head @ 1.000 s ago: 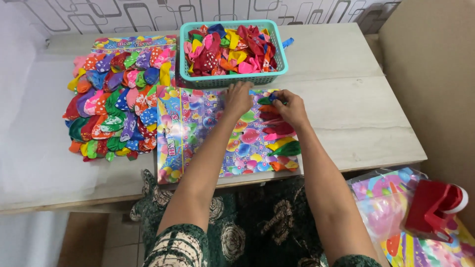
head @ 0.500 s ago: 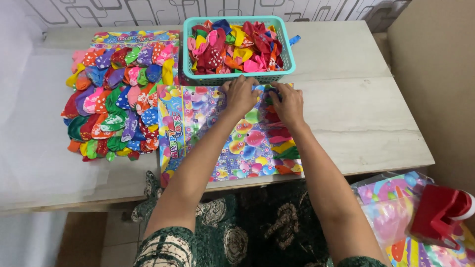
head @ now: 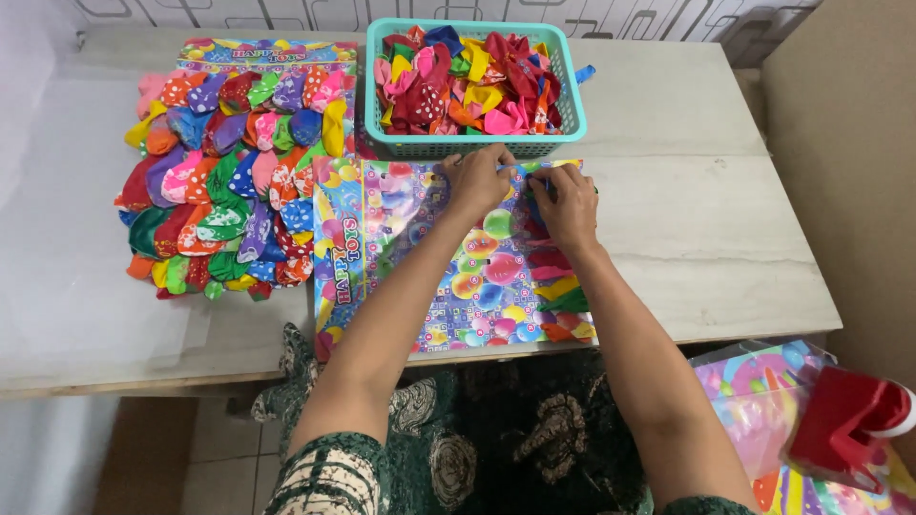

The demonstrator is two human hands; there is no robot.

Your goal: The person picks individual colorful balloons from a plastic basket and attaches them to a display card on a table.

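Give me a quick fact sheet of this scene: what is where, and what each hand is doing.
Surface: pale table
Left hand: on the top edge of the printed balloon card
Right hand: pinching a blue balloon on the card
Basket: teal, filled with loose balloons, just behind both hands
Finished card: left of the hands, covered with balloons
Right column of the card: red, yellow, green and orange balloons

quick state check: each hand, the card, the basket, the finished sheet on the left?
left hand: pinching a blue balloon's end at the card's top edge
right hand: holding the blue balloon on the card
printed card: flat, partly filled down its right side
teal basket: full of loose balloons
filled sheet: flat, covered with balloons
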